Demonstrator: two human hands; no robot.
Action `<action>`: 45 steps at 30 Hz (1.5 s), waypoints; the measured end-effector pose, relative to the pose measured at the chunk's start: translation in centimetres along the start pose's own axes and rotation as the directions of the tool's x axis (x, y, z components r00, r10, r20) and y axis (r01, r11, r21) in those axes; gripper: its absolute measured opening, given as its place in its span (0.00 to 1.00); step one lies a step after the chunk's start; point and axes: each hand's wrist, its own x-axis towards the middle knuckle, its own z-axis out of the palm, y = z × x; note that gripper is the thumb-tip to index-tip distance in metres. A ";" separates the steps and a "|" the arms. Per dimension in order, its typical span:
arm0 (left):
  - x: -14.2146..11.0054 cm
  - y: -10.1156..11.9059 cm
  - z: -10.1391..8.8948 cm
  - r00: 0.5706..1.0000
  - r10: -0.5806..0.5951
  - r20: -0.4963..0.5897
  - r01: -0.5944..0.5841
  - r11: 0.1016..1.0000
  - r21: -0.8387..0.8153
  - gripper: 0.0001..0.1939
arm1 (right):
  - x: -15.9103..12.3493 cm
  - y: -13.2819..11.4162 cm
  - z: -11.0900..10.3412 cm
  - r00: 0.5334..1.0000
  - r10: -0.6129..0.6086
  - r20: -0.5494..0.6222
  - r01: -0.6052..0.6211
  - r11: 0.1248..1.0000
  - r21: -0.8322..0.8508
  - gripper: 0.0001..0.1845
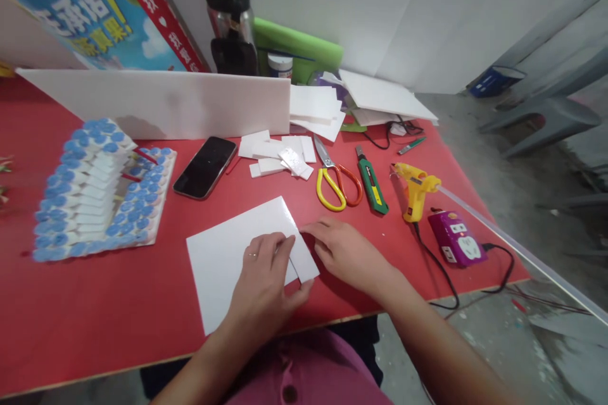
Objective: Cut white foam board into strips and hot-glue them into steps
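Observation:
A white foam-board sheet [216, 272] lies flat on the red table in front of me, turned slightly. Along its right edge is a narrow white strip [305, 261], with a thin dark line between it and the sheet. My left hand [266, 272], with a ring on one finger, rests over the sheet and spans the strip between forefinger and thumb. At the strip's far right side, my right hand [346, 250] has its fingers extended, fingertips at the edge. Scissors [338, 186] with yellow and red handles lie beyond my hands, beside a green utility knife [372, 180].
A yellow glue gun [415, 186] and purple power box [458, 240] sit at right, with cords. Left stands a blue-and-white model [95, 196]; a phone [205, 168] lies near white offcuts [268, 150]. Behind are a white board [190, 101] and a thermos [230, 19].

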 end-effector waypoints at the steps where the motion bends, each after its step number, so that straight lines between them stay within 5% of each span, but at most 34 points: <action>1: -0.1 -0.1 0.0 1.000 0.000 0.000 0.000 1.000 -0.020 0.30 | 0.0 0.2 0.1 1.000 -0.014 -0.016 0.015 1.000 0.017 0.20; 12: 0.4 -0.3 -0.8 0.999 -0.015 0.039 0.017 0.999 -0.043 0.29 | 0.3 1.4 0.8 0.988 -0.050 -0.149 0.075 0.983 0.168 0.20; 45: 1.4 -0.4 -1.1 0.985 -0.042 0.166 0.033 0.998 0.054 0.29 | 0.4 1.9 0.9 0.990 -0.013 -0.143 0.045 0.974 0.223 0.21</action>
